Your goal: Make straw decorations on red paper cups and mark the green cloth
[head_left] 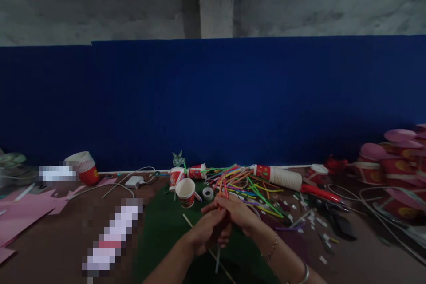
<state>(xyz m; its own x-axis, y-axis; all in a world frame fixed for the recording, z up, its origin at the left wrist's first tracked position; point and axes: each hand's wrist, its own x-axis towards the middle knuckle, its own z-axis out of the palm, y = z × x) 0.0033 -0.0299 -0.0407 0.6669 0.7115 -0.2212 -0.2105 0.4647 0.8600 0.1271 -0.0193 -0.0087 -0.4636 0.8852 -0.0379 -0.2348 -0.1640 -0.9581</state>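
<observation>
My left hand [209,230] and my right hand [240,214] are pressed together over the green mat [159,235], fingers closed around drinking straws. An orange straw [219,208] shows between the fingers, and a pale straw end [217,261] sticks out below them. Part of what I hold is hidden by my fingers. Beneath my hands a thin pale stick [188,221] lies slanted on the mat. Just beyond are a white paper cup [185,193] with a red band, a roll of tape [208,193] and a heap of coloured straws [246,182].
A stack of paper cups [282,178] lies on its side behind the straws. Right of it are a red-handled tool [322,194], paper scraps, cables and red cups [369,172] with pink tops. Pink paper [29,213] and a white charger [134,182] are left. A blue panel [213,102] stands behind.
</observation>
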